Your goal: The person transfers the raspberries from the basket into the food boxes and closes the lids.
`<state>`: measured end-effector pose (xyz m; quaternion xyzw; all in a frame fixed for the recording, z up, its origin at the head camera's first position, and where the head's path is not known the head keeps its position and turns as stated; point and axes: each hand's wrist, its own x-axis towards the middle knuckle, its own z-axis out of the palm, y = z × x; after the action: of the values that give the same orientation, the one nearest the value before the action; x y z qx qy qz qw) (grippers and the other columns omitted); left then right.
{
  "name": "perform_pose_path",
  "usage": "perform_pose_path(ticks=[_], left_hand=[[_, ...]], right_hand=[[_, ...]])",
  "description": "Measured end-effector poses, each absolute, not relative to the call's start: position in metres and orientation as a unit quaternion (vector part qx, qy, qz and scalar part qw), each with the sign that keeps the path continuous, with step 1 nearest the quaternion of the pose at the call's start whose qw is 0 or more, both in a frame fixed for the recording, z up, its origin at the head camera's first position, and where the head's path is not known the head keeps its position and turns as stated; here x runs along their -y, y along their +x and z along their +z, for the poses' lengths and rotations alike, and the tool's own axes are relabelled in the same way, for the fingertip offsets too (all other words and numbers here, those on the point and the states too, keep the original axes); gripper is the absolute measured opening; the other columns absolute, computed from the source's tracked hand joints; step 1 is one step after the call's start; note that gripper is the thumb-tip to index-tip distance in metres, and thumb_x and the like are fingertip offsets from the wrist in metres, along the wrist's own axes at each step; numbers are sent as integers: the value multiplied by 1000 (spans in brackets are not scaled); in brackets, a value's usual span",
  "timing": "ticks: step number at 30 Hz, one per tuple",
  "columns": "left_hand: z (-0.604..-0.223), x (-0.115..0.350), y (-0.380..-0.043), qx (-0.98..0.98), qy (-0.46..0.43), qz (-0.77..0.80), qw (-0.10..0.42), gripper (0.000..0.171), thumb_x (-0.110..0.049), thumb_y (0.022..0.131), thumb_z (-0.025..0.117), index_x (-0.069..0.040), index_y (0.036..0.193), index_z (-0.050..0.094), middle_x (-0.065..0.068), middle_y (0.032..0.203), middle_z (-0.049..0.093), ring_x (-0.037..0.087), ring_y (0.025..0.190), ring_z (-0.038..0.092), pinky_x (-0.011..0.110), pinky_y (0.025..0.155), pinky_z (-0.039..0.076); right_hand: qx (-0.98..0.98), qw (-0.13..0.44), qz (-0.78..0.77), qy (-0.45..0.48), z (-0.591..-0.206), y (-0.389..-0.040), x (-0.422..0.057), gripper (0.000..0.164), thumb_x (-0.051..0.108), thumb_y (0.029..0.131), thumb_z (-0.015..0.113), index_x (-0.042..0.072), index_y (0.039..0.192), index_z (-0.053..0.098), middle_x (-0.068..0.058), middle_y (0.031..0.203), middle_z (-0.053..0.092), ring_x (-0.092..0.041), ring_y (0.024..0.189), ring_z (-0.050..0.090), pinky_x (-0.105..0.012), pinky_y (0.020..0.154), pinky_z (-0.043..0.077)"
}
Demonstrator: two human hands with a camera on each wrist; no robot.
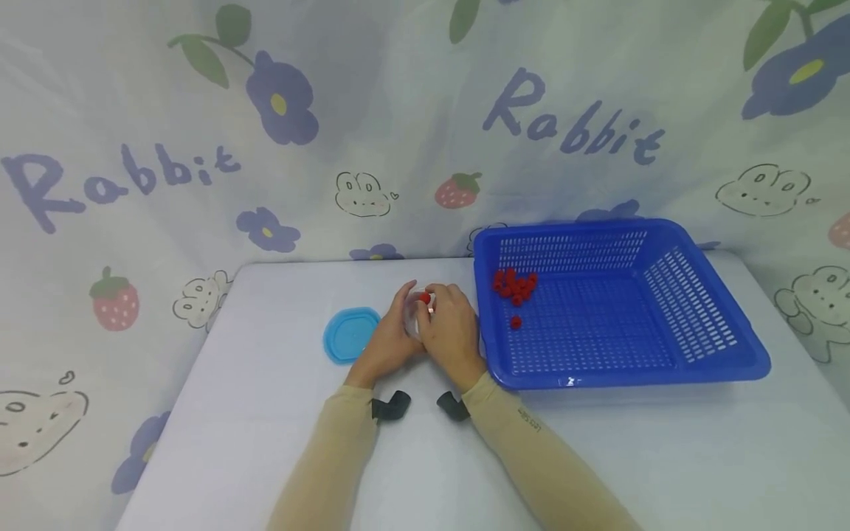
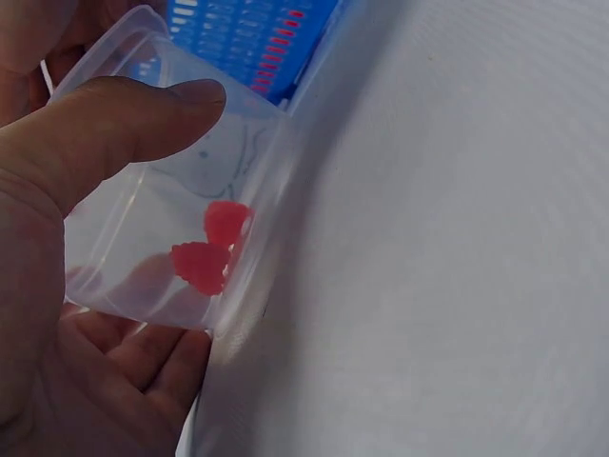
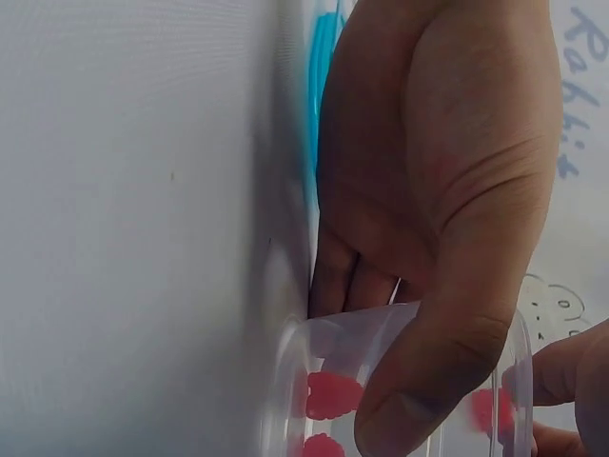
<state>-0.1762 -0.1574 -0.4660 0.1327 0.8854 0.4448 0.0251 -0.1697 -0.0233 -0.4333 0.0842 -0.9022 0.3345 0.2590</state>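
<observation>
My left hand holds a clear plastic cup, its thumb across the wall and its other fingers underneath, in the left wrist view. Two red raspberry-shaped pieces lie at the cup's bottom. Over the cup's mouth, my right hand pinches another red raspberry-shaped piece between thumb and finger. The right wrist view catches this piece blurred near the rim, beside my right fingers. A light blue lid lies on the table, left of my left hand.
A blue plastic basket with slotted walls stands just right of my right hand. Several red raspberry-shaped pieces lie in its left part. Behind the white table hangs a printed curtain.
</observation>
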Motion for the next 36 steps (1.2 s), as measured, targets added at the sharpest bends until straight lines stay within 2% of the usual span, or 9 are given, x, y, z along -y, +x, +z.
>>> perform_pose_path(ticks=[6, 11, 17, 20, 22, 27, 29, 36], left_hand=[[-467, 157, -178, -877, 150, 456, 13, 103, -7, 64, 76, -20, 147, 16, -6, 138, 44, 16, 122, 44, 44, 104, 33], [-468, 159, -176, -884, 146, 444, 12, 101, -11, 66, 76, -23, 147, 16, -4, 139, 44, 18, 123, 44, 45, 103, 34], [-466, 160, -174, -893, 132, 429, 12, 92, -18, 75, 72, -29, 147, 16, 3, 137, 46, 25, 121, 47, 48, 101, 36], [-464, 160, -174, -891, 147, 430, 1, 86, -17, 79, 68, -24, 147, 17, 7, 136, 48, 26, 120, 48, 49, 101, 36], [-463, 160, -174, -888, 172, 427, -10, 75, -17, 82, 65, -18, 146, 26, 10, 140, 43, 27, 124, 45, 49, 102, 35], [-463, 159, -175, -886, 195, 420, -29, 69, -19, 85, 62, -10, 144, 27, 10, 138, 45, 24, 124, 45, 45, 103, 35], [-463, 159, -175, -882, 197, 426, -35, 74, -19, 86, 62, -9, 145, 19, 10, 132, 50, 24, 121, 48, 44, 102, 36], [-467, 162, -176, -872, 224, 433, -46, 80, -15, 82, 64, -11, 147, 17, 15, 132, 48, 25, 119, 49, 45, 104, 34]], right_hand=[[900, 261, 337, 87, -435, -169, 23, 21, 23, 81, 65, 9, 98, 67, -1, 72, 52, -15, 62, 51, -31, 49, 45], [896, 257, 351, 91, -435, -165, 25, 21, 23, 82, 63, 9, 97, 68, 0, 72, 51, -15, 62, 50, -31, 50, 45], [895, 239, 364, 96, -425, -157, 27, 19, 23, 82, 62, 11, 96, 67, 1, 75, 51, -14, 65, 50, -30, 51, 44], [892, 228, 377, 108, -417, -153, 29, 21, 23, 84, 62, 10, 99, 66, 0, 78, 54, -14, 70, 51, -30, 56, 46], [886, 219, 389, 122, -412, -149, 30, 24, 22, 84, 61, 8, 103, 65, -2, 81, 55, -14, 72, 51, -29, 58, 47], [871, 219, 410, 158, -401, -140, 31, 27, 16, 81, 62, 4, 105, 64, -6, 83, 58, -14, 74, 51, -27, 63, 47], [865, 232, 412, 171, -397, -136, 31, 24, 13, 80, 63, 3, 102, 64, -5, 82, 57, -13, 74, 50, -26, 64, 46], [855, 231, 422, 197, -379, -123, 27, 23, 12, 81, 62, 5, 103, 63, -2, 79, 52, -10, 72, 46, -21, 59, 41]])
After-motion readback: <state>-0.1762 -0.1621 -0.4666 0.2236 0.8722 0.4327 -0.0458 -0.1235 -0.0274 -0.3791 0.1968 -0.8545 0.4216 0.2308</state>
